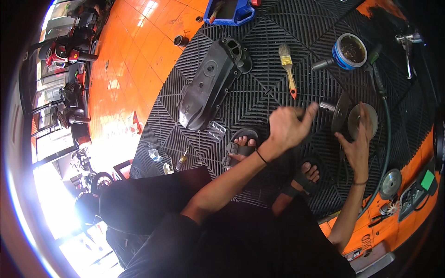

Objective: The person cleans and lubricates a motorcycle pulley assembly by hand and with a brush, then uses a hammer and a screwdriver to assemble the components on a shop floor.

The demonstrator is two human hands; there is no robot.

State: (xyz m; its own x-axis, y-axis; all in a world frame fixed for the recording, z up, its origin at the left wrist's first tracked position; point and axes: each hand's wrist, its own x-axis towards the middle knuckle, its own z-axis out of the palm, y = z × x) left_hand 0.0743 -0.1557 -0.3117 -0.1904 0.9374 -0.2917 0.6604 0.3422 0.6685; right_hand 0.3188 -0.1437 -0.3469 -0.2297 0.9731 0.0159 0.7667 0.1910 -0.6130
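Sleeve [178, 241] nearest; left hand [288, 126] half-curled, right hand [358, 149] fanned over disc [354, 123], grips unclear; bare mat [263, 60] separates cover [204, 88], brush [288, 72].

Left wristband [261, 156]: thin, black loop
Right wristband [359, 184]: thin, dark loop
Left sleeve [174, 237]: short, black fabric
Sandals [238, 149]: dark, open-toed, strapped

No legible txt — faint lettering on dk engine cover [206, 85] (too sm. to read).
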